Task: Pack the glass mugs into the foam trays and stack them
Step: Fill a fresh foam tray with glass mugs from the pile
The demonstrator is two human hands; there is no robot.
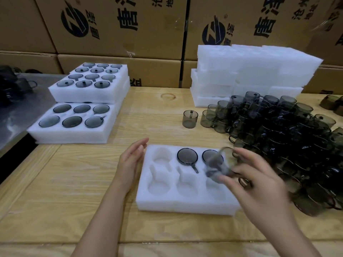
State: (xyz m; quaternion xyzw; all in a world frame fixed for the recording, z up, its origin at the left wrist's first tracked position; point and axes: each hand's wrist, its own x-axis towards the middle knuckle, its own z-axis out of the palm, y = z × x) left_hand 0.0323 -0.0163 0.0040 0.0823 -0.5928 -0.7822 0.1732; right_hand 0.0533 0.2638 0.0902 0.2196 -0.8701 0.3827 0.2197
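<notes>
My right hand (259, 184) curls its fingers (248, 156) round a glass mug (217, 164) above the foam tray's (185, 206) right end. My left hand (130, 164), fingers straight and together, is beside the tray's left edge; two mugs (187, 156) sit in its far row.

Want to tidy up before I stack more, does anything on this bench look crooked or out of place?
The upper filled tray on the left sits shifted back and twisted on the tray below, edges not lined up. The loose mugs on the right lie in a heap, some tipped over. No breakage shows.
</notes>
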